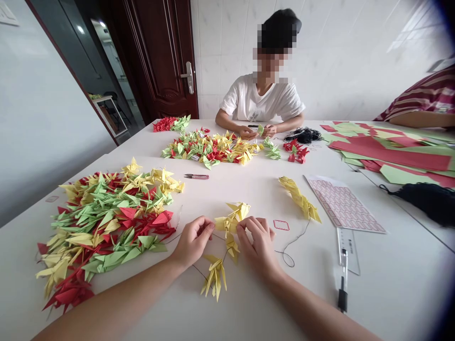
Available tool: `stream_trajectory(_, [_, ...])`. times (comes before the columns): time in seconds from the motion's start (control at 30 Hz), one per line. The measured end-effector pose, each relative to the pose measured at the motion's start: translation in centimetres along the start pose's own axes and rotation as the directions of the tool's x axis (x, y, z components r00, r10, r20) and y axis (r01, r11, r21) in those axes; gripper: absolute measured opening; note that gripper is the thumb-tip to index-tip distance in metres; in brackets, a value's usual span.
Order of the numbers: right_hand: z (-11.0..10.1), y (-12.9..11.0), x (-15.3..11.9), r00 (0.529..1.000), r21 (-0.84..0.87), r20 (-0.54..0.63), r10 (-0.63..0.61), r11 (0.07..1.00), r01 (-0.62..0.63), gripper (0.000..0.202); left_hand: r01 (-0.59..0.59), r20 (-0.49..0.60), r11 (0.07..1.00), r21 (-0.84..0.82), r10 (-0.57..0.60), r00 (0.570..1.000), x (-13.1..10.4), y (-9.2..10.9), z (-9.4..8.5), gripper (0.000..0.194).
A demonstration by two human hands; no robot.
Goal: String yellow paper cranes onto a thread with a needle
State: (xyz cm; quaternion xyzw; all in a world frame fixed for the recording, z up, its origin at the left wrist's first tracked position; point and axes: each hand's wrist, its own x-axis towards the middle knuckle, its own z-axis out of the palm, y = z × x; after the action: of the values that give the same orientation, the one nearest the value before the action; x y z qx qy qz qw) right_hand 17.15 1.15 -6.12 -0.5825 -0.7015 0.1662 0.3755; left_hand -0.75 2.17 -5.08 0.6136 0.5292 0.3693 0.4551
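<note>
In the middle of the table, a yellow origami crane point(224, 223) is stretched between my two hands. My left hand point(195, 237) is closed, thumb and forefinger pinching its left tip. On the other side my right hand point(258, 241) pinches it too, its fingertips partly hidden behind the hand. Another yellow crane point(238, 210) lies just behind, and yellow paper cranes point(215, 277) hang together on a dark thread point(201, 272) nearer me. Left of my left hand spreads a large pile of strung red, green and yellow cranes point(110, 218).
Thread snips point(196, 176) lie behind my hands. To the right are a strand of yellow cranes point(300, 198), a sticker sheet point(344, 203), a ruler point(350, 251) and a pen point(343, 282). Coloured paper point(394, 151) and black thread point(423, 201) sit farther right. A person point(261, 102) handles a green crane opposite.
</note>
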Motion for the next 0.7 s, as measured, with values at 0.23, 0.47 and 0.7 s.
stream_trajectory(0.23, [0.07,0.07,-0.07,1.0,-0.008,-0.009,0.027,1.0,-0.027,0.026,-0.013,-0.04,1.0,-0.027,0.012,0.999,0.0,-0.17,0.07,0.029])
stream_trajectory(0.47, [-0.02,0.07,0.0,1.0,-0.005,-0.01,-0.012,1.0,0.012,0.025,-0.017,0.066,1.0,-0.025,0.019,0.998,-0.17,-0.04,-0.04,0.021])
stream_trajectory(0.7, [-0.56,-0.31,-0.11,0.992,-0.017,0.076,-0.104,0.994,0.106,0.028,-0.139,0.178,0.978,0.158,0.11,0.978,-0.46,0.11,0.29,0.023])
